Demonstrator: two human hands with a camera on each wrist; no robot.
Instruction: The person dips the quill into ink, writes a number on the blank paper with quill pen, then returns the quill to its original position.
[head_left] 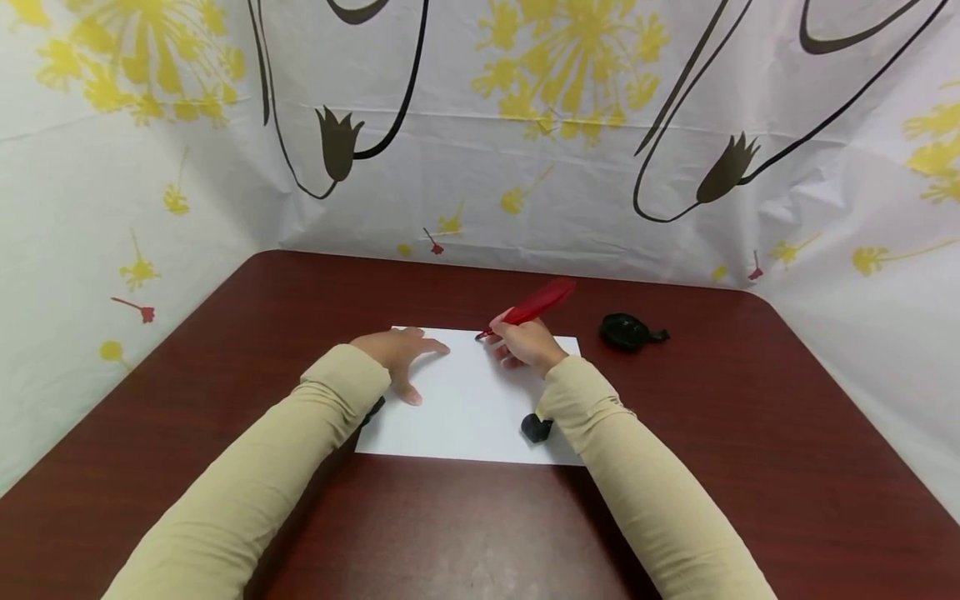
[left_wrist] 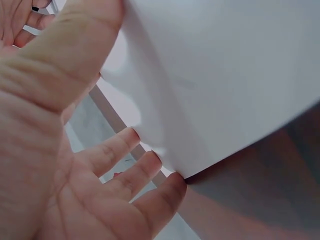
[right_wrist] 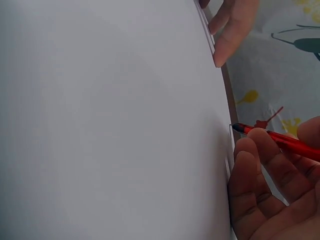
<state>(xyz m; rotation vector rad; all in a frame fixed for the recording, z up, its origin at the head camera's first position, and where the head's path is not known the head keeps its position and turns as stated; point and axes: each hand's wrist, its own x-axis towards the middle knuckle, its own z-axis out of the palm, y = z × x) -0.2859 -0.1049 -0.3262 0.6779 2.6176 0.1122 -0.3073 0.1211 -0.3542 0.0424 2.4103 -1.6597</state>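
A sheet of white paper lies on the table. My right hand pinches a red feather pen near its lower end, over the far part of the sheet. In the right wrist view the dark tip of the red pen is right at the paper's surface. My left hand rests on the sheet's far left part with fingers spread. Close up, the fingertips of that left hand touch the paper along its edge.
To the right of the paper, a black round, flat object with a short tail lies on the dark red-brown table. Behind and beside the table hangs a white curtain with yellow and brown flowers. Small black pieces show by both sleeves.
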